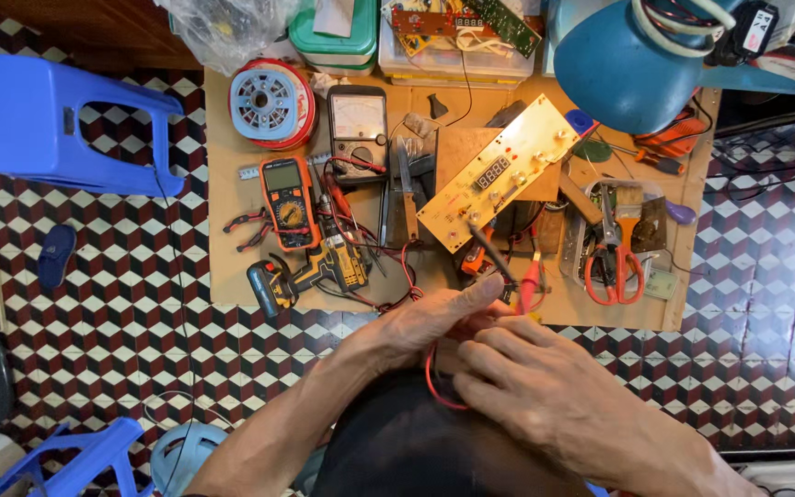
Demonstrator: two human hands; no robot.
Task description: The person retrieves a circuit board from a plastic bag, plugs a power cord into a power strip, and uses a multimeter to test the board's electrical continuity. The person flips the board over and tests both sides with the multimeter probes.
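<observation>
The black probe [488, 250] lies just ahead of our hands, its long axis running from the lower right up and left, tip resting at the near edge of the yellow circuit board [499, 172]. Our left hand [425, 322] is nearer to it: fingers curled together around the probe's lower end, forefinger stretched along it. Beside it we see the red probe [528, 285], standing almost upright, just right of the black one, its base tucked between both hands. Our right hand [535, 382] sits below and right, fingers bent and closed loosely over the red lead [432, 377], which loops down toward us; whether it truly pinches the wire we cannot tell. Both hands are touching, knuckles together, at the near edge of the wooden work board [223, 267]. Further left, the orange multimeter [288, 202] lies flat; to the right, red-handled scissors [611, 262].
</observation>
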